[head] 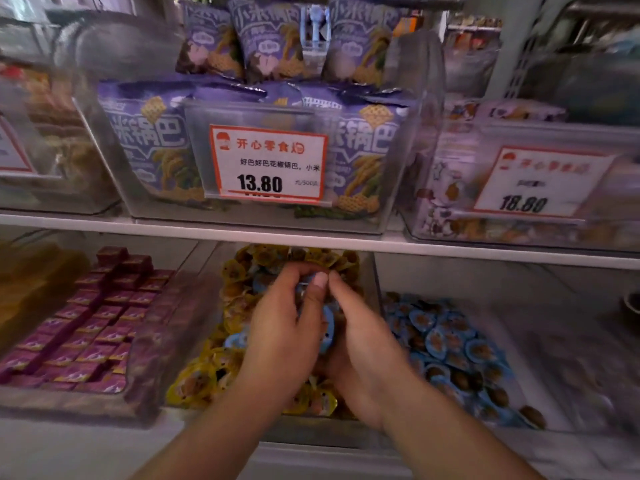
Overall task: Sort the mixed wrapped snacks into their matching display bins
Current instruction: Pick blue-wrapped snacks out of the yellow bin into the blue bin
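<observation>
I see yellow-wrapped snacks [204,379] filling the middle bin [194,282] on the lower shelf, with blue-wrapped snacks [327,323] mixed in. My left hand [287,327] and right hand [360,344] meet above it, fingers [313,296] curled, pinching blue ones.

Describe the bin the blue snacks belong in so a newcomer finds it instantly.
Start at the white shelf board under the 13.80 price tag; look at the row of clear bins below it. The target bin sits right of the yellow snack bin, where both hands are working. It alone holds only blue-wrapped round snacks; the far-left bin holds magenta squares.
</observation>
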